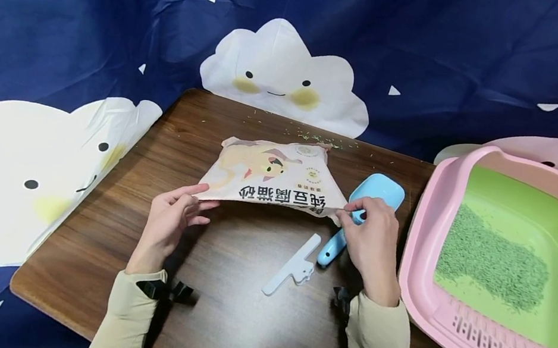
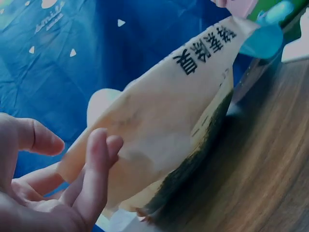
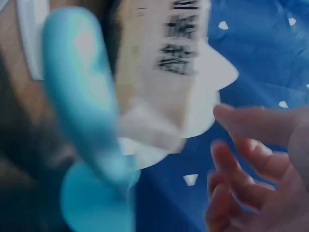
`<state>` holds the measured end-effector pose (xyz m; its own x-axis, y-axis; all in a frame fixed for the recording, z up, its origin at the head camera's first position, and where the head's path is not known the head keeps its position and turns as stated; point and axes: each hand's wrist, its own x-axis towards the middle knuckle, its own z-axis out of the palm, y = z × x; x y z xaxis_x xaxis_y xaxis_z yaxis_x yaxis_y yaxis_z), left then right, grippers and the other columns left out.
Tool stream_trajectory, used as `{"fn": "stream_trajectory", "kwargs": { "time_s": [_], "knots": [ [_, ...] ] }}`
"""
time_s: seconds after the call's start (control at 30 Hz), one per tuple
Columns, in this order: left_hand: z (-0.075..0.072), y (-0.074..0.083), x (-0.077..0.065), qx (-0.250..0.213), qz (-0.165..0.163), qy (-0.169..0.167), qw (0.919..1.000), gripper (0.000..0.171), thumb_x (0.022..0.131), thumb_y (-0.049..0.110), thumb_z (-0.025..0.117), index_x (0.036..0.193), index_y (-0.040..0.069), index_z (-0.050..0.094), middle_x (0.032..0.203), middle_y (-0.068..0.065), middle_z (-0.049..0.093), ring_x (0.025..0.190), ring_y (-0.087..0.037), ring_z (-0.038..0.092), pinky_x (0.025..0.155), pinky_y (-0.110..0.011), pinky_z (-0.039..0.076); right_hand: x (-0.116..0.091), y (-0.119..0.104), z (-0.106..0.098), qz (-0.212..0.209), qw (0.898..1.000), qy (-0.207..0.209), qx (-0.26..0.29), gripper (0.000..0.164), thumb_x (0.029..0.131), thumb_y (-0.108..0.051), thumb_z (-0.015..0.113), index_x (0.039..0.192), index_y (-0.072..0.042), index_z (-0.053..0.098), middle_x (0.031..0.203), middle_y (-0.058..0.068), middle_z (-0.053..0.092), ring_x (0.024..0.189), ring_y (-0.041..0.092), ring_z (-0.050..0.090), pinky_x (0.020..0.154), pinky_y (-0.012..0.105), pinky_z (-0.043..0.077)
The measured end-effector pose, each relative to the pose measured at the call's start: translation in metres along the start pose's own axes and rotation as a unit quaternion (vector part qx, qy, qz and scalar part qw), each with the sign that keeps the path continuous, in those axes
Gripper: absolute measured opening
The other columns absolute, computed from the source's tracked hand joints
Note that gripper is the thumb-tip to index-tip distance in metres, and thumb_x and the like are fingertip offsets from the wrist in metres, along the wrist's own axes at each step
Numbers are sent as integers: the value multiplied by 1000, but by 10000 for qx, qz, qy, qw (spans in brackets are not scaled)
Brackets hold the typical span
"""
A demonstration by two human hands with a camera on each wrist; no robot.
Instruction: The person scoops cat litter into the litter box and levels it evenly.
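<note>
A pale bag of cat litter [image 1: 279, 171] with a printed cat lies on the table, its front edge raised. My left hand [image 1: 175, 215] holds the bag's left front corner between its fingers; in the left wrist view, that hand's thumb stands off the bag [image 2: 149, 121]. My right hand [image 1: 373, 233] is at the right front corner, but in the right wrist view its thumb and fingers [image 3: 260, 125] are spread, apart from the bag. Under and beside that hand lies a blue scoop [image 1: 379, 189]. A white sealing clip [image 1: 292, 264] rests in front of the bag.
At the right stands a pink litter box [image 1: 420, 243] with a green inside, holding a patch of green pellets [image 1: 493, 260]. Some loose pellets [image 1: 317, 137] are scattered behind the bag. A blue cloth [image 1: 134, 20] with white clouds hangs beyond the wooden table [image 1: 81, 265].
</note>
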<state>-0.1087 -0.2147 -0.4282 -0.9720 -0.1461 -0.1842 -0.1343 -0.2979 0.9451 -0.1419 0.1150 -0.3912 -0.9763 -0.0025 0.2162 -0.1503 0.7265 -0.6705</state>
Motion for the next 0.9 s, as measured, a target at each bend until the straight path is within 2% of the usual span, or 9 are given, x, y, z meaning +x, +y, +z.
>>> {"fn": "stream_trajectory", "kwargs": {
  "time_s": [0.07,0.17,0.27,0.37,0.5,0.67,0.73,0.9],
  "knots": [
    [0,-1,0,-36,-22,88,10000,25,94,0,49,108,4,69,102,-1,72,82,-17,73,55,-25,57,-7,-7,-2,-233,9990,-390,-22,10,82,-15,75,82,-7,70,80,9,67,74,23,57,69,34,44],
    [1,-3,1,-76,-113,239,9996,20,94,3,56,99,13,73,108,2,70,79,-15,73,51,-21,54,-16,-17,2,-368,9906,-1304,-188,9,82,-16,75,80,-9,69,70,1,63,64,15,54,61,28,43],
    [1,-3,2,-176,-255,352,9989,22,93,2,56,96,15,74,106,2,70,77,-14,73,50,-19,52,-24,-27,11,-154,9741,-2161,-644,11,81,-19,75,83,-10,70,71,0,62,64,15,54,60,30,44],
    [1,-4,2,-252,-346,385,9983,23,93,0,56,97,14,74,101,1,71,74,-14,73,49,-18,51,-31,-33,20,63,9554,-2728,-1130,15,79,-22,77,78,-11,67,70,2,60,64,19,54,56,33,43],
    [2,-5,3,-246,-409,392,9981,22,92,-1,56,101,12,72,93,0,73,70,-13,73,48,-18,50,-38,-36,29,88,9382,-3038,-1655,25,75,-22,82,71,-9,61,70,5,57,63,22,54,54,38,44],
    [3,-4,5,-230,-450,482,9976,23,92,-4,55,105,10,68,85,-1,73,67,-13,72,48,-18,49,-43,-35,37,144,9190,-3345,-2082,26,71,-22,85,74,-7,64,73,8,60,67,25,59,58,44,49],
    [3,-4,6,-228,-462,508,9974,24,91,-4,55,106,10,67,84,-1,73,67,-13,72,48,-18,49,-44,-35,40,127,9183,-3337,-2125,24,70,-18,84,75,-6,65,74,9,61,68,26,60,59,45,50],
    [5,-4,7,-240,-477,571,9969,24,91,-5,55,105,10,67,82,-2,73,66,-14,72,48,-18,49,-46,-35,43,86,9254,-3149,-2109,21,70,-11,82,76,-3,63,72,11,60,66,27,60,56,44,50]
  ]
}}
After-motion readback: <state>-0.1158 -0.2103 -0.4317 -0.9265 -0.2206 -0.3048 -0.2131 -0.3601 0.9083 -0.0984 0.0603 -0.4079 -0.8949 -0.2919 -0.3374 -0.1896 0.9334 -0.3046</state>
